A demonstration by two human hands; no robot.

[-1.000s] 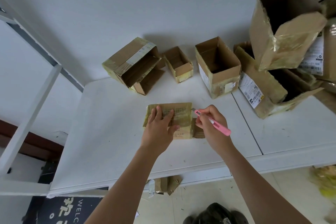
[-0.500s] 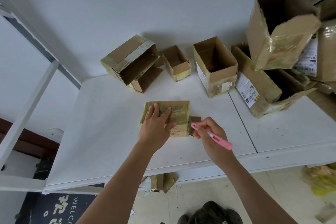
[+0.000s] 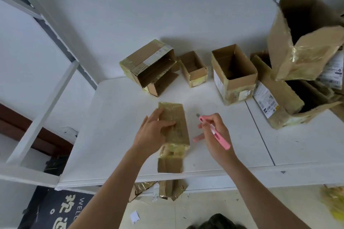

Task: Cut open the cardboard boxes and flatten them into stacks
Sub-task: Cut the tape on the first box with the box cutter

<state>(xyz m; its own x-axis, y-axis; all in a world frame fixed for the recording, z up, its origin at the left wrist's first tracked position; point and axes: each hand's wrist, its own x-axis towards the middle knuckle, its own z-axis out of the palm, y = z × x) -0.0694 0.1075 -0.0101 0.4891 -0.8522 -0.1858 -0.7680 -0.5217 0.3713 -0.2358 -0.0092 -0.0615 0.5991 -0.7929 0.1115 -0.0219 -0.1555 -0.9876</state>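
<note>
The taped box (image 3: pixel 174 128) lies flat on the white table (image 3: pixel 111 135), its loose flap toward the near edge. The left hand (image 3: pixel 151 135) grips its left side, thumb on top. The right hand (image 3: pixel 214 135), just beside the box, pinches a pink cutter (image 3: pixel 216 133), blade pointing away. 4 open boxes (image 3: pixel 233 74) stand by the wall.
</note>
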